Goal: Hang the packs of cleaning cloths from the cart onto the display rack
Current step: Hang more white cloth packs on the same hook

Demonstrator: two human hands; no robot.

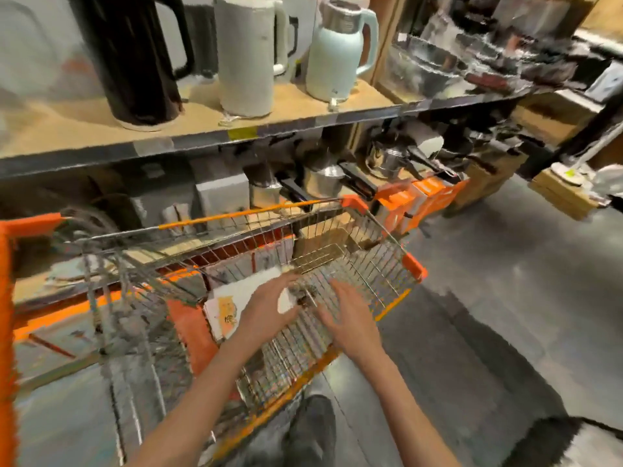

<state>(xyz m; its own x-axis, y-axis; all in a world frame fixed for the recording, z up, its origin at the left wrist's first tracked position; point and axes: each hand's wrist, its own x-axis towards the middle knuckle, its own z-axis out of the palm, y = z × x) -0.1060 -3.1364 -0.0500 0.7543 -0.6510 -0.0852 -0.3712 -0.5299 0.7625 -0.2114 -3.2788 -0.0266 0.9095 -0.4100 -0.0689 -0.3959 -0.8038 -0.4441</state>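
Both hands reach down into the wire shopping cart (371, 264), whose rim and corners are orange. The left hand (266, 306) lies on a white pack of cleaning cloths (236, 298) with an orange-yellow label; the pack stands tilted against the cart's left wall, inside the basket. The fingers are spread across the pack's upper right part and seem to bend round its edge — motion blur leaves it unclear whether they truly grip it or only press on it. The right hand (350, 318) is just right of the pack, over the cart's wire grid, its fingers straight and slightly splayed, holding nothing. Between the two hands sits a small dark blurred thing that cannot be made out.

Beyond the cart runs a wooden shelf (202, 126) with a dark metal front edge. On it, above the cart, stand a black jug (135, 55), a white kettle (246, 55) and a pale green thermos jug (337, 52). Under the shelf, behind the cart's far rim, are steel pots (323, 180) with black handles — and to their right, orange boxes (418, 197). The floor (505, 281) right of the cart is grey concrete.
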